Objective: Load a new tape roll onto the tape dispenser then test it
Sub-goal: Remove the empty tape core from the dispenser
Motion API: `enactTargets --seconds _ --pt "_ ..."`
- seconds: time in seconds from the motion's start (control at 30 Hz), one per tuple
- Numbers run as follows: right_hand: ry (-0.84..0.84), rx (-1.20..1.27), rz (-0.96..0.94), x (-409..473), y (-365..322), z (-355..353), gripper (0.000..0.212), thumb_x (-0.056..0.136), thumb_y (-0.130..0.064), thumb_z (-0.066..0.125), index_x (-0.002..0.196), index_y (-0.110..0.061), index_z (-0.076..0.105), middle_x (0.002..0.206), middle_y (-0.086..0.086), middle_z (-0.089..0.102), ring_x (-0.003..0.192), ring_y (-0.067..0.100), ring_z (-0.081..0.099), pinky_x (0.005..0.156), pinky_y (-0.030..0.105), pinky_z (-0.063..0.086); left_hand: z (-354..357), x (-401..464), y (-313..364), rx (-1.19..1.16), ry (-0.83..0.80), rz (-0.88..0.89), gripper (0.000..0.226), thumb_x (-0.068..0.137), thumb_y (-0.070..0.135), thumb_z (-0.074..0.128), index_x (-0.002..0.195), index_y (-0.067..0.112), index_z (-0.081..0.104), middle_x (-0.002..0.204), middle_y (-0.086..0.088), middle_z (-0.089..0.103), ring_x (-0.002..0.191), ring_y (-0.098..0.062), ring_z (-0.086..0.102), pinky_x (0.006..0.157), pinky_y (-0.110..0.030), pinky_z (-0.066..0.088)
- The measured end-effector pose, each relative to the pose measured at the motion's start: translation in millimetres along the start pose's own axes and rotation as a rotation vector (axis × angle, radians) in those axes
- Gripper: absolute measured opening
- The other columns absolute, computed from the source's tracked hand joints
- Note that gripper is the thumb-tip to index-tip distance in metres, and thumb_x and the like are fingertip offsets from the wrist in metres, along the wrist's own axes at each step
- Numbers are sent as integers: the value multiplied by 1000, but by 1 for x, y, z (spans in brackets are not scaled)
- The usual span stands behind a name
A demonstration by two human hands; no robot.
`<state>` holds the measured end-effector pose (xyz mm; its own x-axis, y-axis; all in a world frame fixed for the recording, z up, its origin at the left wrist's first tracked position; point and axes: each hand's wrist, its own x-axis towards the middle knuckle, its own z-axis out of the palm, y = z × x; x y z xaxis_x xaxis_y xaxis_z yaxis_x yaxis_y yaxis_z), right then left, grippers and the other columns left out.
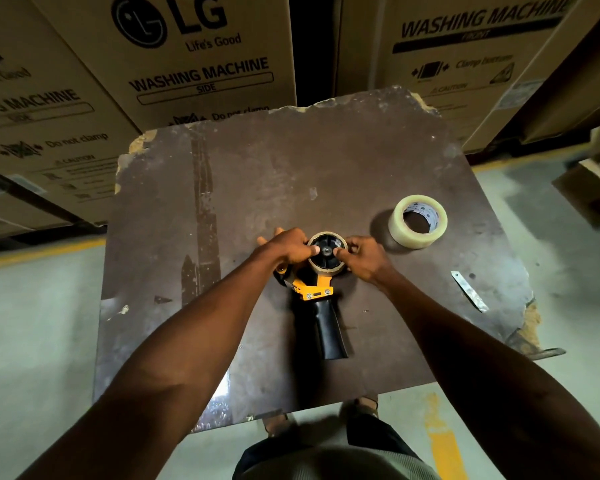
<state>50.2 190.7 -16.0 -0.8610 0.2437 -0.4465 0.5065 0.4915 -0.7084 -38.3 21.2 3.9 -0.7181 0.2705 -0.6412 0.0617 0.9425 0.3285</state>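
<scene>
Hands meet over the tape dispenser (317, 292), which lies flat near the middle of the desk (257, 161), its black handle pointing toward the near edge. On its hub sits a spent core (327, 253), a thin brown cardboard ring around the black wheel. The left hand (286, 247) is closed on the left side of that ring, thumb tip pressed on the wheel face, with its other fingers hidden behind. The right hand (362, 255) pinches the ring's right side, thumb near the centre pin.

The new tape roll (418, 223) lies flat toward the right edge of the desk, well apart from the dispenser and untouched. A small metal blade (470, 291) lies nearer the right-hand near corner.

By my reading, the step in hand is pulling the old core off the hub, so loading has not begun. The core should be light and a little crushable; squeezing it hard would likely bind it on the wheel, so an even pull at opposite rims looks wiser. The new roll looks stiff and fairly weighty for its size, with a slick outer face; the best hold is probably across its outer wall, or with fingers inside the cardboard core. The dispenser's yellow frame is rigid, but its cutting end, hidden under the left hand, may be sharp.
</scene>
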Motion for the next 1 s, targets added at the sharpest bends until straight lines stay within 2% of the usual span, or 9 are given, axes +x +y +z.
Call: enactTargets --seconds 0.1,0.2,0.33,0.47,0.57,0.63,0.8,0.9,1.0 --pt "15 -46 2 -1 -6 -2 20 87 -26 70 101 -14 75 93 9 77 91 26 72 86 42 58 -4 -4 8 32 -33 -32 34 87 49 57 89 18 68 117 -15 57 133 -30 32 105 -58 18" --pt "41 -99 0 -1 -8 -1 21 88 -26 69 104 -13 76 94 11 76 93 28 70 86 40 56 -4 -3 8 -2 -31 -43 35 83 50 61 95 19 71 125 -16 57 137 -31 30 109 -60 19" --pt "62 -133 13 -2 -12 0 20 89 -25 68 103 -13 76 96 11 76 95 30 69 87 40 55 2 4 0 -70 4 -36 34 78 54 64 84 21 71 101 -9 59 123 -18 33 109 -62 20" --pt "84 -83 55 -2 -15 2 23 88 -23 70 110 -18 74 106 8 76 102 25 69 94 41 56 7 6 -3 -122 41 -20 40 64 60 61 76 23 70 88 -5 66 115 -26 50 101 -56 39" --pt "88 -61 93 -1 -16 4 26 86 -23 71 111 -19 72 109 8 75 104 26 68 95 40 56 8 3 -1 -94 87 -36 35 73 57 63 80 24 70 97 -6 66 115 -23 42 94 -48 31" --pt "102 -61 109 1 -18 5 24 84 -23 71 108 -21 72 108 9 74 105 28 67 94 40 56 8 3 1 -85 89 -56 32 76 54 64 82 23 69 103 -8 64 119 -24 40 89 -48 25" --pt "136 -26 143 2 -23 7 13 78 -19 71 90 -26 68 102 9 74 100 29 67 91 40 57 6 3 6 -91 88 -65 25 77 46 64 82 22 67 105 -8 63 124 -24 40 102 -54 25" --pt "146 11 145 -1 -22 8 14 77 -20 71 86 -29 65 102 9 73 103 29 65 92 40 56 6 5 3 -118 76 -49 31 70 52 66 79 22 70 93 -2 68 113 -22 50 101 -52 32" --pt "118 38 79 -5 -16 3 21 82 -27 70 103 -25 72 104 7 75 102 26 67 94 40 54 1 7 -4 -217 33 43 38 59 63 66 70 27 70 74 2 68 85 -24 61 93 -52 48"
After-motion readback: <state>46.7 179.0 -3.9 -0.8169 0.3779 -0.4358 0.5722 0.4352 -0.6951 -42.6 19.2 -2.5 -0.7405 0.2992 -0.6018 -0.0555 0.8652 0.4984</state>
